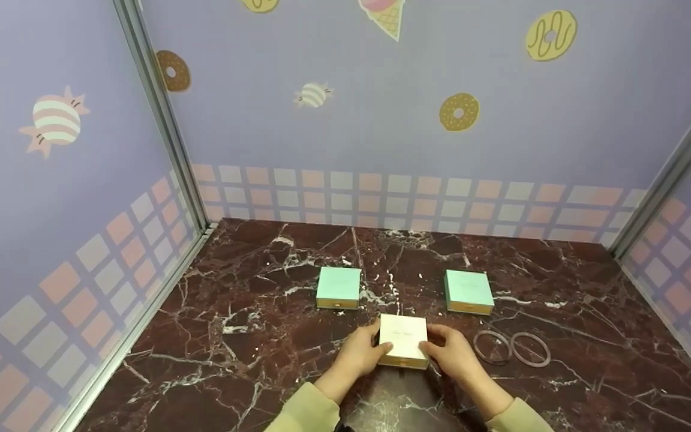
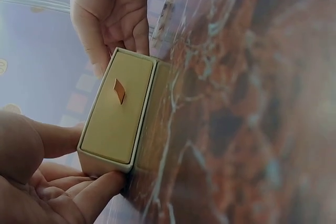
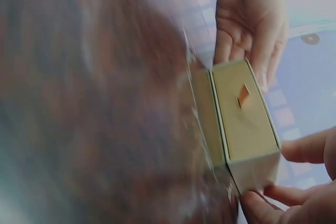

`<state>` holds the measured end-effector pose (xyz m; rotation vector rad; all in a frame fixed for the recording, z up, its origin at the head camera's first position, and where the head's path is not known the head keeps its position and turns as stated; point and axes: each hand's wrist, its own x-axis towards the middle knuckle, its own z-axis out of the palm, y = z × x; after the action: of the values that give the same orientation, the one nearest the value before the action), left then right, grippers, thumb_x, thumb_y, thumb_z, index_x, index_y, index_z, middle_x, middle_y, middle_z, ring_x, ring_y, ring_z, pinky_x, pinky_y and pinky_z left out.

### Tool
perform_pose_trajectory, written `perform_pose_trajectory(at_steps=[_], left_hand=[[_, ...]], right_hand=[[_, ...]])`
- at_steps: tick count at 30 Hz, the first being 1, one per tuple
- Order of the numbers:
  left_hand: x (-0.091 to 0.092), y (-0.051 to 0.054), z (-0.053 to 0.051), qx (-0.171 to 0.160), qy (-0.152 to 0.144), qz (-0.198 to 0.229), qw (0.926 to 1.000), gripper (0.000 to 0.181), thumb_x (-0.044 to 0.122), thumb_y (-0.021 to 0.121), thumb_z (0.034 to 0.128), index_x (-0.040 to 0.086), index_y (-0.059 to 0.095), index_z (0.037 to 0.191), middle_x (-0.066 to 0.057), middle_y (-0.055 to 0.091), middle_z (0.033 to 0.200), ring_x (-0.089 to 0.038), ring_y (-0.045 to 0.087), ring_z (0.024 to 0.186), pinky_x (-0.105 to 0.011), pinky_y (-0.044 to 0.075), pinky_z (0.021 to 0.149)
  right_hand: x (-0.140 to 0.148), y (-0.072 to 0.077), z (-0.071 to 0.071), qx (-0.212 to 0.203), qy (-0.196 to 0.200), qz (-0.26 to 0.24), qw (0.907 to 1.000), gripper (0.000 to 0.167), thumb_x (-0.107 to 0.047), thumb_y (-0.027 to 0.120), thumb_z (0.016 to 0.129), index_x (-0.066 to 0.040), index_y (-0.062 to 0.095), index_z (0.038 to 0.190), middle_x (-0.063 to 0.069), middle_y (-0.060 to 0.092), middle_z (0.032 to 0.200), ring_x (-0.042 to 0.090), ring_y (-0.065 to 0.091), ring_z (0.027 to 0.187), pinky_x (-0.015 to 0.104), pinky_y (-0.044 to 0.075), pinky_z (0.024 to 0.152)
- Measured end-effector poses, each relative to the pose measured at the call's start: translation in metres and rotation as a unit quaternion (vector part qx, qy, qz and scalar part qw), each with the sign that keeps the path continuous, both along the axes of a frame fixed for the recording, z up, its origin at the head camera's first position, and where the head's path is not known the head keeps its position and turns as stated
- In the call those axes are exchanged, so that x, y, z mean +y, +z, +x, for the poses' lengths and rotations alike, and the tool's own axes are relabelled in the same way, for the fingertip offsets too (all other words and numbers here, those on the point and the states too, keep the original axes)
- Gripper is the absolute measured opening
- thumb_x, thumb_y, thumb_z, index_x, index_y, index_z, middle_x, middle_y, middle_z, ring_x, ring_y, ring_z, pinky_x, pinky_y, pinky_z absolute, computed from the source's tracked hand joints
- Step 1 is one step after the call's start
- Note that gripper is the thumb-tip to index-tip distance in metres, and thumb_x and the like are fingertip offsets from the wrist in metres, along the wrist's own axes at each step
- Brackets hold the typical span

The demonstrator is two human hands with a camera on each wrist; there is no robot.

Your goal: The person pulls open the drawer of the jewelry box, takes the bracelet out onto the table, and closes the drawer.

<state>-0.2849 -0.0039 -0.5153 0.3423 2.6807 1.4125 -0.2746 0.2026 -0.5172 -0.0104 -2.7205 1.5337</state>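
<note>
A small drawer box [image 1: 403, 336] with a pale top and a gold-coloured front stands on the dark marbled table between both hands. My left hand [image 1: 358, 349] holds its left side, thumb at the top edge and fingers along the side. On the opposite side, my right hand [image 1: 453, 353] grips it in the same way. The left wrist view shows the drawer front [image 2: 116, 111] closed flush, with a small orange-brown pull tab [image 2: 119, 92] at its middle. Both palms also appear around the box [image 3: 254, 169] in the right wrist view.
Two mint-green boxes with gold fronts, one at left [image 1: 338, 285] and one at right [image 1: 469, 289], stand farther back. Two translucent rings [image 1: 493, 361] [image 1: 548, 359] lie right of my right hand. Patterned walls [image 1: 345, 138] enclose the table at the back and sides.
</note>
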Motion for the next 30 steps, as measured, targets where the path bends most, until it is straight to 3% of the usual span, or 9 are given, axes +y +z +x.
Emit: perform_pose_trajectory(at_steps=[8,12,19,30], left_hand=[[0.003,0.002,0.0,0.001,0.006,-0.009,0.9999,0.065,0.018,0.072,0.0974,-0.011,0.045,0.148,-0.031,0.049,0.152,-0.049,0.049,0.14,-0.061,0.041,0.117],[0.005,0.002,-0.005,0.004,0.013,-0.012,0.9998,0.063,0.017,0.071,0.0973,-0.011,0.047,0.148,-0.03,0.051,0.15,-0.048,0.051,0.138,-0.06,0.044,0.115],[0.005,0.002,-0.021,0.019,0.016,-0.011,0.9996,0.06,0.013,0.071,0.0973,-0.014,0.048,0.145,-0.032,0.054,0.147,-0.048,0.053,0.136,-0.06,0.046,0.114],[0.013,0.003,-0.047,0.008,0.049,-0.022,0.9986,0.056,0.013,0.067,0.0999,-0.009,0.049,0.147,-0.028,0.052,0.151,-0.044,0.049,0.142,-0.055,0.045,0.117]], right_hand=[[-0.007,-0.003,0.003,0.01,-0.002,-0.055,0.9984,0.047,0.002,0.066,0.095,0.02,0.053,0.136,0.035,0.065,0.128,0.04,0.067,0.117,0.042,0.062,0.091],[-0.009,-0.003,0.0,0.021,-0.002,-0.055,0.9982,0.047,0.003,0.064,0.095,0.021,0.051,0.137,0.036,0.063,0.129,0.039,0.067,0.116,0.04,0.062,0.089],[-0.012,-0.003,-0.017,0.033,-0.007,-0.025,0.9991,0.046,0.002,0.063,0.095,0.022,0.052,0.136,0.038,0.062,0.13,0.044,0.065,0.118,0.047,0.06,0.094],[-0.017,-0.003,-0.049,0.003,-0.031,-0.036,0.9989,0.048,0.0,0.059,0.098,0.02,0.048,0.141,0.04,0.055,0.139,0.049,0.056,0.13,0.053,0.055,0.102]])
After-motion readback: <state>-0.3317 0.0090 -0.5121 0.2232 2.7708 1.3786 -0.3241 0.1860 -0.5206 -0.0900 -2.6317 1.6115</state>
